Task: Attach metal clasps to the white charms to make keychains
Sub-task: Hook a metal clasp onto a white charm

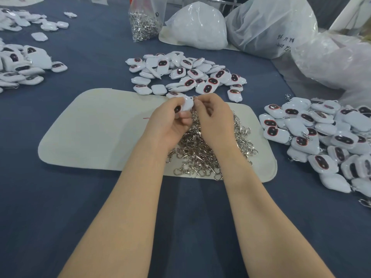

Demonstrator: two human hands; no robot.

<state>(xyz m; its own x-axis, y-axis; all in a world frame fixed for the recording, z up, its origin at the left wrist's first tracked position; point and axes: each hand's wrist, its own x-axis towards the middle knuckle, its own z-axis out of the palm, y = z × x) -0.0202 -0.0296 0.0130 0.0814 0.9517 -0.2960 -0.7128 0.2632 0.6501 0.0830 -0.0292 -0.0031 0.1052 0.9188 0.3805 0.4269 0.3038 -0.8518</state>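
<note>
My left hand (168,119) grips a white charm (186,104) with a dark red-rimmed face, held above the cream mat (96,129). My right hand (212,115) pinches a small metal clasp (195,97) against the charm's top edge. Under both hands lies a heap of silver clasps (202,155) on the mat. Just beyond the mat is a pile of loose white charms (186,74). To the right lies a pile of charms with clasps on them (325,135).
More white charms lie at the left edge (22,65) and far left corner (26,19). A clear bag of clasps (144,21) stands at the back, beside large plastic bags (269,23) filling the back right. Dark blue cloth (60,207) covers the table.
</note>
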